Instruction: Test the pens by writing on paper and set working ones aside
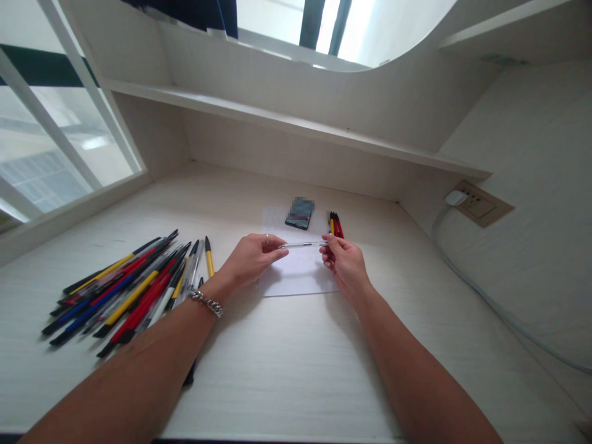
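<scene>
A clear-barrelled pen [303,245] is held level between both hands above a white sheet of paper [298,271]. My left hand [252,256], with a ring and a chain bracelet at the wrist, pinches its left end. My right hand [345,262] pinches its right end. A big pile of pens [124,287] in red, yellow, blue and black lies on the desk to the left of my left forearm. A few red and yellow pens [335,224] lie just beyond my right hand.
A small dark card-like object [300,213] lies at the paper's far edge. The pale wooden desk [287,364] sits in an alcove under a shelf [296,126]. A window is at the left. A wall socket [478,203] with a plug and cable is at the right.
</scene>
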A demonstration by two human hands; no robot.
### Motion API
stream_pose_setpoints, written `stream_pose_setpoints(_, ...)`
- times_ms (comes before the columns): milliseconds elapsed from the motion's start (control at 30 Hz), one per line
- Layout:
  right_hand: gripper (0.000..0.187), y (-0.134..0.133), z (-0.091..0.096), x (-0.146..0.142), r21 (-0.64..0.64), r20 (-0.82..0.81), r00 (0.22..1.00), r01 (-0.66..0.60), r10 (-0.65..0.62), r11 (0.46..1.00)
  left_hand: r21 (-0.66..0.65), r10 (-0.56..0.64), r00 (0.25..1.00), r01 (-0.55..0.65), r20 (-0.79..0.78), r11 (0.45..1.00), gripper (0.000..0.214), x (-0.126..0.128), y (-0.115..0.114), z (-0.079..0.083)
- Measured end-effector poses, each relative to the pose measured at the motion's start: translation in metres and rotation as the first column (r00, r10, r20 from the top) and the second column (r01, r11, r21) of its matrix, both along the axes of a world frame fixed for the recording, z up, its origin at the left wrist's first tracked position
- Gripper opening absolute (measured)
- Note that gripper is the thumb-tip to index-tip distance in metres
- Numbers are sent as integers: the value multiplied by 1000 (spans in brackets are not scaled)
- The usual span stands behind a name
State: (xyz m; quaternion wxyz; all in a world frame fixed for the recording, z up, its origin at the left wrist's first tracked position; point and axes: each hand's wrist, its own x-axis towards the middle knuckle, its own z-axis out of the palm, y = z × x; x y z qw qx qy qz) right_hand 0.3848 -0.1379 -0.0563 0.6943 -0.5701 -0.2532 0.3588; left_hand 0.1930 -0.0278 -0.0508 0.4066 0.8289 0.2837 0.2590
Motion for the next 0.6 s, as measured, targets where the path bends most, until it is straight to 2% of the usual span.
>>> stream_pose_setpoints(200,40,2,-9,-5,-19,154,988,10,-7,1000,-39,37,999,-38,-16,999,32,0,0,-2)
stream_pose_setpoints(433,36,-3,3,-2,-85,142,990,2,10,996,-54,29,999,-29,18,998,31,-2,4,-4)
stream_pose_setpoints(533,31,-9,9,10,-136,250,962,-81,113,987,-72,52,998,-50,28,996,31,-3,6,-1)
stream_pose_setpoints(600,30,-14,11,18,-188,400,891,-150,215,971,-74,66,998,-64,25,995,31,-4,6,0)
